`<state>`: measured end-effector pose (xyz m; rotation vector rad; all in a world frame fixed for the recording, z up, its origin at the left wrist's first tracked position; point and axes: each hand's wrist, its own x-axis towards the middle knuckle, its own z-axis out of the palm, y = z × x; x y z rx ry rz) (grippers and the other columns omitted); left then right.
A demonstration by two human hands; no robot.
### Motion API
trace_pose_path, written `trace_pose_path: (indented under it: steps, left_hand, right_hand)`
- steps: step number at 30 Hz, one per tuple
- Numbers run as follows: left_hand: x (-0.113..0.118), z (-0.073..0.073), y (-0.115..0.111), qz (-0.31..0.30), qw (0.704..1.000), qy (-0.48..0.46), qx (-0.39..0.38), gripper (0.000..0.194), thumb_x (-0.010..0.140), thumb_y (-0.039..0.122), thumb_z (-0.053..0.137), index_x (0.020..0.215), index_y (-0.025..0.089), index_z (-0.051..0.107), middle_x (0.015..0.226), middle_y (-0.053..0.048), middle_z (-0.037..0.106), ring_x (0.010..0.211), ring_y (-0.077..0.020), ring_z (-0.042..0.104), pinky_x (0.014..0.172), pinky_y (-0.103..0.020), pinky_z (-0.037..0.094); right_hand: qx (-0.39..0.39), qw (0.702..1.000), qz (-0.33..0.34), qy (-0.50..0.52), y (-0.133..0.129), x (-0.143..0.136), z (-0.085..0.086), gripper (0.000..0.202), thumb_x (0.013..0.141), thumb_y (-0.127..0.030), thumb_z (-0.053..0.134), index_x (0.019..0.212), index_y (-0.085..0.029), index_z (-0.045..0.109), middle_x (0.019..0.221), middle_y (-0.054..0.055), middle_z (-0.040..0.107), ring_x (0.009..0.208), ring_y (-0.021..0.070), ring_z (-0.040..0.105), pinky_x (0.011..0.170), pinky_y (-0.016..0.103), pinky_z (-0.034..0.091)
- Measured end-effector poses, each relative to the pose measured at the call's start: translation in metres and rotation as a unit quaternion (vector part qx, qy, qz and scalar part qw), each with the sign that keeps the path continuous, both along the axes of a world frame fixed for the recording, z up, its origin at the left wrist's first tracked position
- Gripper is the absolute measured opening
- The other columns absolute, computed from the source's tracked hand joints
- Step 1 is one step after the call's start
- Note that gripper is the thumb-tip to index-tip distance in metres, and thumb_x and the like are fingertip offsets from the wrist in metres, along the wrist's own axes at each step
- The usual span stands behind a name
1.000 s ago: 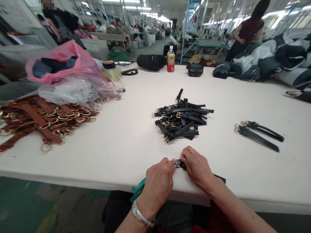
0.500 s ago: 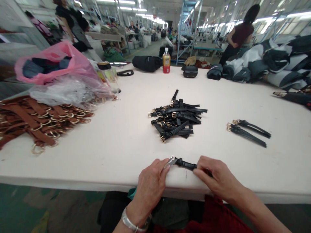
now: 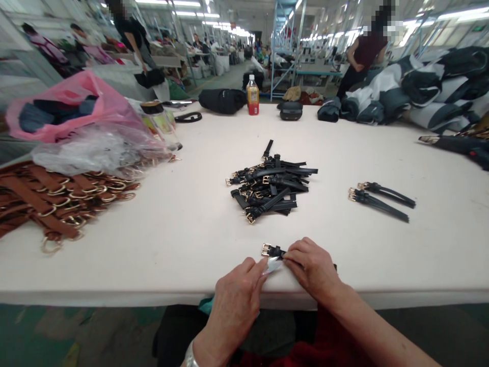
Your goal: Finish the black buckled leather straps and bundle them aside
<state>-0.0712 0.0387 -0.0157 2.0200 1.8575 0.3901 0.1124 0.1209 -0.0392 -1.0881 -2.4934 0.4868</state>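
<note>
Near the table's front edge, my right hand [image 3: 311, 265] pinches a short black strap [image 3: 275, 251], whose gold buckle points left. The strap's other end shows a little past the right side of that hand. My left hand [image 3: 239, 293] is closed on a small shiny blade-like piece [image 3: 272, 265], its tip beside the strap and close to my right fingertips. Beyond both hands lies a pile of black buckled straps [image 3: 273, 186]. Two more black straps [image 3: 384, 204] rest to the right, side by side.
Brown straps with gold rings [image 3: 57, 199] cover the table's left side, beside a pink plastic bag [image 3: 110, 107]. At the back stand a bottle [image 3: 252, 97] and black cases [image 3: 221, 100]. Dark and white rolls [image 3: 393, 99] are heaped at the back right; people stand beyond.
My right hand has slid left along the strap, nearer the buckle. My left hand's shiny piece has moved from the buckle to just below the strap. The view has shifted slightly.
</note>
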Motion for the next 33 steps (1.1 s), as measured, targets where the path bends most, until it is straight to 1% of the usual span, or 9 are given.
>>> trace_pose_path:
  steps: [10,17,22,25,28,30,31,32,33]
  left_hand:
    - [0.015,-0.005,0.005,-0.017,0.998,0.062,0.012,0.035,0.095,0.019,0.032,0.126,0.023,0.047,0.096,-0.005,0.061,0.082,-0.0209,0.06,0.067,-0.032,0.046]
    - [0.022,-0.014,0.003,-0.002,0.997,0.076,0.026,0.037,0.091,0.011,0.036,0.123,0.024,0.049,0.089,-0.004,0.061,0.076,-0.0204,0.061,0.062,-0.03,0.045]
    - [0.021,-0.014,0.005,0.003,0.998,0.044,0.041,0.037,0.088,0.008,0.038,0.118,0.024,0.054,0.088,-0.003,0.063,0.075,-0.0198,0.061,0.064,-0.03,0.046]
    - [0.012,-0.012,0.003,0.023,0.998,0.0,0.053,0.031,0.093,0.018,0.036,0.113,0.027,0.058,0.086,-0.001,0.065,0.073,-0.0165,0.063,0.066,-0.027,0.048]
    - [-0.004,-0.009,0.001,0.066,0.995,-0.038,0.071,0.031,0.095,0.027,0.035,0.119,0.024,0.055,0.092,-0.004,0.067,0.081,-0.0164,0.064,0.072,-0.026,0.049]
    - [-0.018,-0.009,0.002,0.1,0.99,-0.047,0.083,0.032,0.095,0.031,0.035,0.119,0.022,0.055,0.098,-0.005,0.068,0.088,-0.0181,0.065,0.078,-0.028,0.05]
    - [-0.026,-0.009,0.004,0.117,0.988,-0.047,0.088,0.033,0.095,0.032,0.035,0.118,0.022,0.056,0.099,-0.006,0.069,0.09,-0.0188,0.065,0.079,-0.03,0.05]
    - [-0.033,-0.011,0.007,0.132,0.986,-0.044,0.091,0.033,0.095,0.032,0.036,0.117,0.021,0.056,0.1,-0.006,0.069,0.091,-0.0193,0.065,0.08,-0.031,0.05]
    - [-0.041,-0.012,0.011,0.148,0.984,-0.039,0.094,0.033,0.094,0.032,0.037,0.117,0.02,0.057,0.101,-0.007,0.069,0.092,-0.0199,0.065,0.081,-0.032,0.05]
  right_hand:
    - [-0.014,0.999,-0.038,-0.03,0.004,-0.002,0.001,0.021,0.093,-0.026,0.045,0.081,-0.019,0.061,0.081,0.004,0.062,0.081,0.0167,0.054,0.074,0.028,0.04]
    - [-0.02,0.999,-0.031,0.001,0.0,-0.007,-0.003,0.02,0.093,-0.025,0.045,0.081,-0.02,0.059,0.086,0.004,0.062,0.085,0.016,0.054,0.077,0.026,0.04]
    - [-0.051,0.996,-0.052,0.049,0.001,-0.006,-0.001,0.019,0.093,-0.025,0.042,0.08,-0.02,0.055,0.082,0.002,0.059,0.079,0.0151,0.053,0.072,0.026,0.04]
    - [-0.04,0.996,-0.042,0.06,-0.009,0.001,0.016,0.022,0.094,-0.026,0.039,0.078,-0.02,0.052,0.08,0.003,0.058,0.076,0.0158,0.052,0.072,0.029,0.038]
    - [-0.04,0.998,0.046,0.016,-0.029,0.012,0.039,0.03,0.094,-0.026,0.036,0.069,-0.02,0.052,0.073,0.002,0.058,0.073,0.0158,0.051,0.076,0.032,0.035]
    - [-0.087,0.99,0.108,-0.016,-0.042,0.018,0.049,0.024,0.091,-0.026,0.044,0.071,-0.022,0.056,0.072,0.0,0.06,0.073,0.0154,0.053,0.08,0.033,0.035]
    - [-0.11,0.987,0.114,-0.018,-0.046,0.021,0.05,0.015,0.088,-0.026,0.05,0.077,-0.024,0.059,0.077,-0.001,0.061,0.077,0.0159,0.054,0.083,0.033,0.035]
    - [-0.123,0.988,0.096,-0.009,-0.048,0.023,0.05,0.007,0.084,-0.024,0.054,0.085,-0.026,0.061,0.084,0.0,0.063,0.083,0.0169,0.055,0.085,0.033,0.035]
    - [-0.121,0.991,0.059,0.004,-0.048,0.024,0.046,0.016,0.081,-0.023,0.057,0.095,-0.027,0.061,0.094,0.001,0.063,0.09,0.0185,0.054,0.088,0.033,0.035]
